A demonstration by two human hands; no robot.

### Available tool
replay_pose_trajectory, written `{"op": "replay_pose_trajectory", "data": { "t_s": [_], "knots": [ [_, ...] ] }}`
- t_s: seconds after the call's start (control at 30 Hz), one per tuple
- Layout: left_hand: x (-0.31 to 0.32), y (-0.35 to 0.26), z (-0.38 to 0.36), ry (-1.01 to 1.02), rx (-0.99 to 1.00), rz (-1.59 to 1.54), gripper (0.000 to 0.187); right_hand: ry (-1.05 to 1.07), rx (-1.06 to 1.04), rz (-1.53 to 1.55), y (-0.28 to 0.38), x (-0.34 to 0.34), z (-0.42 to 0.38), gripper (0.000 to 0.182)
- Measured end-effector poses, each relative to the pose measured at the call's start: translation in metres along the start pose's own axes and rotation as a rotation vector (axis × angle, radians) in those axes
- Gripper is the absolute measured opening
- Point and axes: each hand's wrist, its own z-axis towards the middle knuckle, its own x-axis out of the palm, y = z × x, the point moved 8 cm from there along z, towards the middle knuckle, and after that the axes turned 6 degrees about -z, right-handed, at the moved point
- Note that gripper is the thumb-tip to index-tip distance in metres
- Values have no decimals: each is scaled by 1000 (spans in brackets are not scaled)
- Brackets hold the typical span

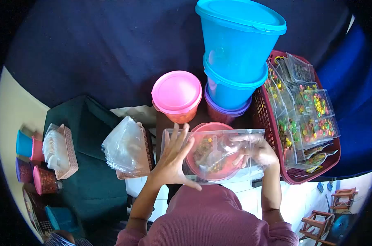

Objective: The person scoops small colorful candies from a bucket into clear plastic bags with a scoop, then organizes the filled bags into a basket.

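Observation:
A clear plastic bag [177,137] stretches sideways over a pink tub [204,127] with small colourful pieces in it. My left hand [173,158] is at the bag's left part, fingers spread and thumb out along the lower edge. At the bag's right end, my right hand [262,151] holds it, with the fingers seen through the film and partly blurred by glare. A pale scoop-like shape [215,145] shows through the plastic inside the tub.
Behind stand a pink-lidded tub [177,92] and stacked blue tubs [239,45] on a purple-rimmed one [227,111]. To the right, a maroon basket [262,106] holds several filled packets [317,102]. At left, empty plastic bags [124,145] lie in a peach basket [147,158].

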Motion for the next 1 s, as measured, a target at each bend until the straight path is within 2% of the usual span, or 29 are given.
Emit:
{"op": "replay_pose_trajectory", "data": {
  "t_s": [0.03,0.1,0.13,0.17,0.23,0.27,0.3,0.37,0.4,0.43,0.53,0.63,0.77,0.83,0.87,0.9,0.93,0.97,1.0],
  "knots": [
    [3,1,-1,3,6,0,128,1,12,-12,1,0,-1,42],
    [-11,24,-13,-401,-132,-557,138,-19,-3,17,-1,-3,-4,41],
    [-7,33,-19,-472,-199,-796,134,-33,-15,48,-2,-5,-5,41],
    [-8,30,-20,-465,-194,-796,134,-38,-22,48,-2,-6,-5,41],
    [17,27,-20,-314,-359,-1544,123,-69,8,3,-7,-9,-6,40],
    [12,21,-18,-334,-207,-1516,105,-72,6,2,-8,-8,-6,40],
    [12,26,-24,-333,-206,-1515,105,-36,-11,30,-9,-4,-5,38],
    [23,43,-39,-157,-402,-1118,83,-1,-25,59,-9,1,-5,37],
    [16,40,-38,-251,-431,-1088,55,-8,4,2,-10,1,-5,36],
    [17,42,-40,-252,-430,-1086,55,-15,32,-56,-9,2,-4,36],
    [12,55,-53,-409,-527,-1005,25,-16,11,-51,4,10,0,39],
    [15,63,-60,-388,-494,-1020,24,71,-105,102,6,9,3,39],
    [20,77,-73,-357,-454,-1058,25,60,-23,38,-2,12,8,40],
    [14,69,-63,-321,-372,-1089,38,46,-68,18,-2,14,9,38],
    [7,63,-59,-351,-372,-1064,69,40,-69,19,0,14,8,38],
    [4,63,-55,-345,-372,-1065,69,54,-52,-114,2,15,6,37],
    [-13,64,-57,-455,-353,-808,84,69,-34,-245,1,17,6,36],
    [-28,61,-59,-556,-328,-549,99,65,-32,-241,-2,17,7,36],
    [-33,51,-53,-551,-332,-551,99,77,-127,-316,-1,20,10,36]
  ]
}}
